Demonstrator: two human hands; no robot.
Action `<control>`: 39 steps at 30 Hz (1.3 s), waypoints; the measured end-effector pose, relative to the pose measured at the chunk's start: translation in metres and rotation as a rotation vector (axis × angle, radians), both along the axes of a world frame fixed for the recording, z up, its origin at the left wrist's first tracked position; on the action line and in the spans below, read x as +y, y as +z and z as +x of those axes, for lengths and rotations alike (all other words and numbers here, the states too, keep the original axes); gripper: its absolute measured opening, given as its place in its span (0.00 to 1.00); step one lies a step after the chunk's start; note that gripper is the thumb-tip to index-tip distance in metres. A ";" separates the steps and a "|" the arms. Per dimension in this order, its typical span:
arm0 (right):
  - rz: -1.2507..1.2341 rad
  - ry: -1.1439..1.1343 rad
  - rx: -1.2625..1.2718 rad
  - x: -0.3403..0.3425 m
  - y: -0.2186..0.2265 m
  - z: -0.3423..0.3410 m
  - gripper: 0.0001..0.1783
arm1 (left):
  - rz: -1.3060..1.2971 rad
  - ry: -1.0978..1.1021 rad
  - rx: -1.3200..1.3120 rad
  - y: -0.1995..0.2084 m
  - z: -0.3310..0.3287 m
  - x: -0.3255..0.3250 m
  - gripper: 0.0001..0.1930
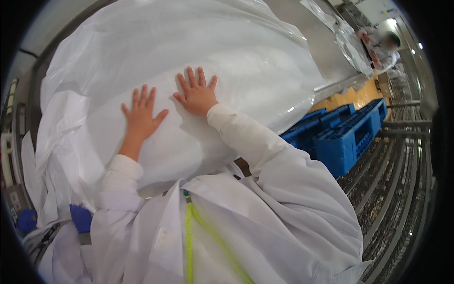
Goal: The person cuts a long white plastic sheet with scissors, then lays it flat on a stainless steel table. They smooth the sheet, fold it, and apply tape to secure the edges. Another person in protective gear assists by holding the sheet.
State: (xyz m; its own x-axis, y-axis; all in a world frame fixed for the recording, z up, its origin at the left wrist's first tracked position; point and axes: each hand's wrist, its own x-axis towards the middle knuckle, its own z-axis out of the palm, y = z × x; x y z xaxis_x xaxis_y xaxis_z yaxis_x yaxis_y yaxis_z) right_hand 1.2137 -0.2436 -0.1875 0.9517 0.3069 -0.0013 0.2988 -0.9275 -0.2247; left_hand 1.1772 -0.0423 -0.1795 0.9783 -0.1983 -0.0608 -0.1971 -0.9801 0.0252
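My left hand lies palm down with fingers spread on a large sheet of white plastic film. To its right and a little farther away, my right hand presses flat on the same film, its fingers also apart. Neither hand grips anything. Under my palms the film bulges smoothly over something bulky, which is hidden. Loose folds of it bunch up at the left and hang down near my left sleeve.
Blue plastic pallets stand on the right, beside metal floor grating. A metal table extends beyond the film. At the far right, a person in white works. Two blue things at lower left are unclear.
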 end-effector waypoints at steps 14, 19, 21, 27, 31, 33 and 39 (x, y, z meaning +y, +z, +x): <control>-0.222 -0.625 0.273 -0.314 0.015 0.039 0.33 | 0.037 0.006 0.033 0.001 0.000 -0.004 0.38; -0.280 -0.700 0.302 -0.344 0.005 0.063 0.33 | 0.005 -0.028 0.006 -0.004 0.002 -0.003 0.38; -0.405 -0.809 0.249 -0.276 0.025 0.071 0.33 | 0.016 -0.006 -0.001 -0.007 -0.001 0.005 0.38; -0.209 -0.040 -0.019 -0.056 0.013 0.046 0.31 | 0.000 -0.008 -0.042 -0.011 0.000 0.006 0.39; -0.033 0.097 -0.028 0.013 0.008 0.018 0.31 | -0.017 -0.002 -0.049 -0.008 -0.002 0.006 0.40; -0.116 0.087 -0.079 0.016 -0.003 0.012 0.31 | -0.040 0.003 -0.055 -0.009 -0.002 0.007 0.39; -0.183 0.067 -0.064 0.022 0.004 0.008 0.31 | -0.083 -0.002 -0.049 -0.010 -0.018 0.039 0.37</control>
